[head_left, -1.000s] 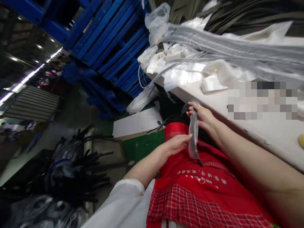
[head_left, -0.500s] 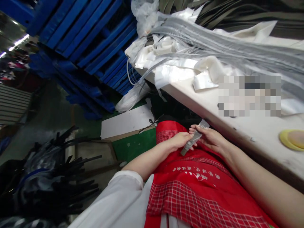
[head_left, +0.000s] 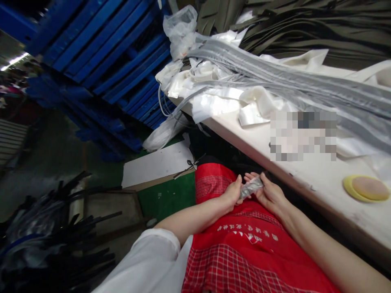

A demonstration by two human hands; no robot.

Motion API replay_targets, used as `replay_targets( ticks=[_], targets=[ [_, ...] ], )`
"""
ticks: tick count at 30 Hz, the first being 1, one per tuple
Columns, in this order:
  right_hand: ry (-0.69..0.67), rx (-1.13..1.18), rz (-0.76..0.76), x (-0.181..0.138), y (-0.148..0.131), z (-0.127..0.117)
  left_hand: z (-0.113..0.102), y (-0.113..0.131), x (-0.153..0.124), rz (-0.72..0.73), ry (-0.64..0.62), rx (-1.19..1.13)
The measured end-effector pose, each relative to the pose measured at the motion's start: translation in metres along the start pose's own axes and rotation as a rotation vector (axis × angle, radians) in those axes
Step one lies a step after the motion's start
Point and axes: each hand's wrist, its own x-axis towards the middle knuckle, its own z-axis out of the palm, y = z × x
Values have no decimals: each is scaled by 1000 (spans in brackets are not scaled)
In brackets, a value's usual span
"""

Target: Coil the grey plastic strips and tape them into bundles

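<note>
Over my lap, on a red apron point(head_left: 244, 248), both hands hold one short grey strip point(head_left: 251, 187) that looks folded or rolled up. My left hand point(head_left: 232, 192) pinches its lower left end with closed fingers. My right hand point(head_left: 269, 193) cups its upper right end, fingers curled round it. The hands sit just below the edge of the white table point(head_left: 293, 162).
Long grey strips point(head_left: 275, 81) and white pieces point(head_left: 214, 101) are piled on the table, with dark olive strips point(head_left: 290, 28) behind and a yellow disc point(head_left: 365, 188) at right. Blue pallets point(head_left: 106, 61) stand at left. Scissors point(head_left: 187, 167) lie on a white board on the floor. Black strips point(head_left: 61, 228) fill the lower left.
The grey strip hung long from my right hand a second ago; now it is gathered short between both hands, which have come together low over the apron.
</note>
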Motion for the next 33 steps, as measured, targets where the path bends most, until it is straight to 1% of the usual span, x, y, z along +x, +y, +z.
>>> replay_targets(
  ticks=[3,9,11,14,16,18,20,24,27,29,31,33],
  targets=[
    [-36,-28,37,-1,6,-3,-1,-6,7,15,46,21],
    [-82,-86,48,-2,13,-9,5,-9,18,83,43,69],
    [-61,-105,43,1,14,-12,4,-10,20,91,41,90],
    [7,-124,35,5,14,-16,-1,-15,21,87,35,116],
    [14,-137,44,6,13,-16,-5,-19,21,78,54,123],
    [-25,-151,77,4,13,-13,-8,-21,22,65,80,106],
    [-98,-168,127,-1,14,-9,-9,-23,25,57,95,76],
    [-220,-227,189,-8,22,-7,-6,-23,29,53,80,41],
    [-281,-277,157,-6,24,-10,-1,-20,33,55,59,42],
    [-321,-312,124,-2,23,-12,3,-17,35,56,68,44],
    [-339,-341,110,1,21,-13,6,-12,36,52,83,43],
    [-329,-357,110,5,18,-14,9,-7,37,38,72,45]
  ],
)
